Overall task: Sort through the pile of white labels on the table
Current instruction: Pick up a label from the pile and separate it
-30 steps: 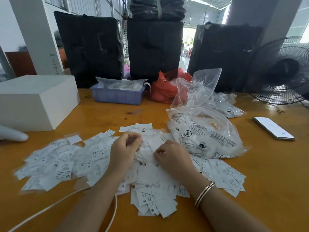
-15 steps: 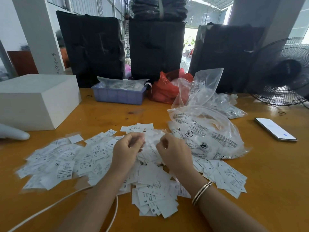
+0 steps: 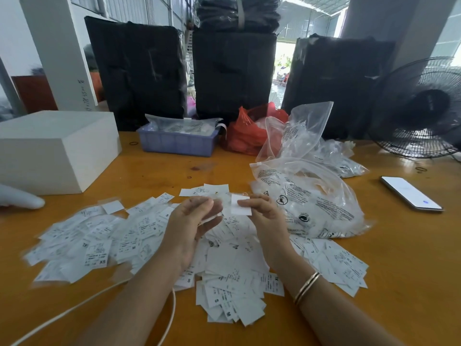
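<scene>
Both hands have lifted off the pile of white labels [image 3: 159, 240] spread along the worktop's [image 3: 411, 265] near edge, the right hand [image 3: 264, 218] pinching one label [image 3: 240, 208] just beside the loosely curled left hand [image 3: 192, 221], whose hold is blurred.

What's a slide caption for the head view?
Right hand pinches a white label above the label pile; left hand raised beside it.

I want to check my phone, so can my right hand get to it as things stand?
Probably yes. The phone lies face up on the bare table off to the right, with nothing between it and the right hand. That hand is pinching a white label, though, so drop it first.
</scene>
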Tool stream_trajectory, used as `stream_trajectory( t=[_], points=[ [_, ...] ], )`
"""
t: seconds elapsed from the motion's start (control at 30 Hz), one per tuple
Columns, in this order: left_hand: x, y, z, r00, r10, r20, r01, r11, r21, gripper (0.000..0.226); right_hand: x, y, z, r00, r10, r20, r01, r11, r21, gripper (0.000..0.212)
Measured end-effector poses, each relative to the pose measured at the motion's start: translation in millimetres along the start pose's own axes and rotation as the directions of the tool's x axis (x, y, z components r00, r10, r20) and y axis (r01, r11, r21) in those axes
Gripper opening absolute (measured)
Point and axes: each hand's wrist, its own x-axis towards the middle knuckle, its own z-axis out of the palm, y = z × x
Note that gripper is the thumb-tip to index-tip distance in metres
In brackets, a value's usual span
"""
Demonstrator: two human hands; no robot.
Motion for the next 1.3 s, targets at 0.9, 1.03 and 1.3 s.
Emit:
stream_trajectory(
  t=[0.9, 1.03, 1.3],
  points=[
    [-5.2, -10.9, 5.5, 0.993, 0.098, 0.059, -0.113, 0.909, 0.402, 0.028, -5.0, 6.6, -0.5, 0.996, 0.09, -0.018, -0.086, 0.984, 0.154, 0.005],
    [-7.2, -10.4, 7.3, 0.99, 0.135, 0.051, -0.143, 0.867, 0.477, 0.028, -5.5, 5.3, -0.3, 0.996, 0.078, -0.035, -0.073, 0.99, 0.124, 0.004],
    [-7.5, -7.8, 7.3, 0.982, 0.185, 0.03, -0.175, 0.851, 0.496, 0.019, -10.5, 3.0, 4.2, 0.997, 0.052, 0.05, -0.049, 0.997, -0.061, 0.008]
  ],
)
